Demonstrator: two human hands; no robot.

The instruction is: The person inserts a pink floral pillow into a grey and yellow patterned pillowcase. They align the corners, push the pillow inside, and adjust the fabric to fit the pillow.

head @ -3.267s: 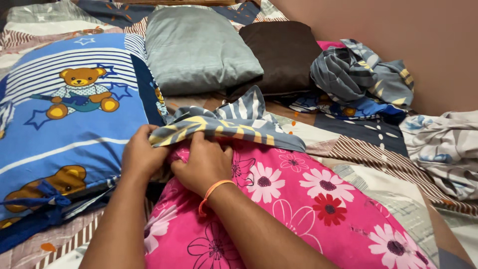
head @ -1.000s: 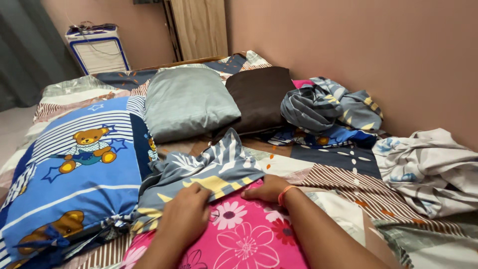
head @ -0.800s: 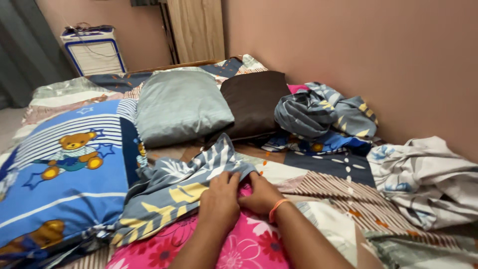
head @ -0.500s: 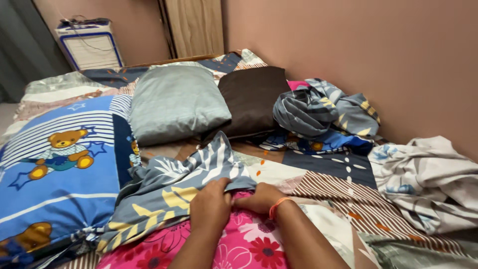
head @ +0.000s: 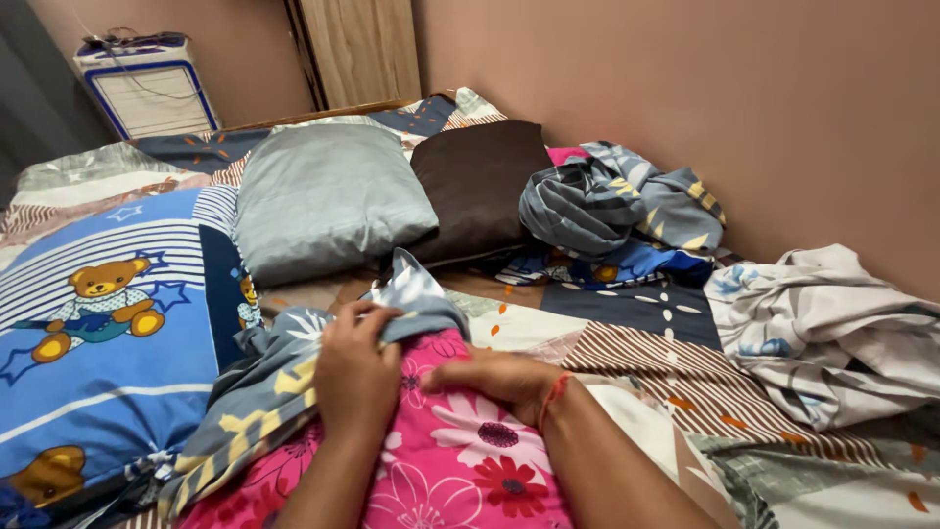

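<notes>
From the head camera, a soft pink pillow (head: 460, 460) printed with white and red flowers is lying at the near edge of the bed, plump and rounded. A thin grey-blue cover (head: 294, 367) with yellow and white leaf shapes is bunching in loose folds over the pillow's far end and trailing down its left side. The left hand (head: 354, 377) is closing its fingers around a gathered fold of that cover at the pillow's top. The right hand (head: 499, 377), with an orange band at the wrist, is lying flat and open on the pink fabric, fingers pointing left, touching the pillow just beside the cover's edge.

Counting pillows, four are showing: the pink one, a blue one with teddy bears and stripes (head: 108, 333) to the left, a smooth grey-green one (head: 328, 196) behind, and a dark brown one (head: 475, 186) leaning beside it. Two crumpled heaps of cloth are sitting to the right: a grey-blue striped bundle (head: 617, 201) near the wall and a pale floral one (head: 832, 328) closer in. A patchwork sheet (head: 666, 353) with brown stripes and navy panels is covering the mattress. One white box-shaped appliance (head: 147, 83) is standing past the bed's far end, next to a wooden panel (head: 357, 49).
</notes>
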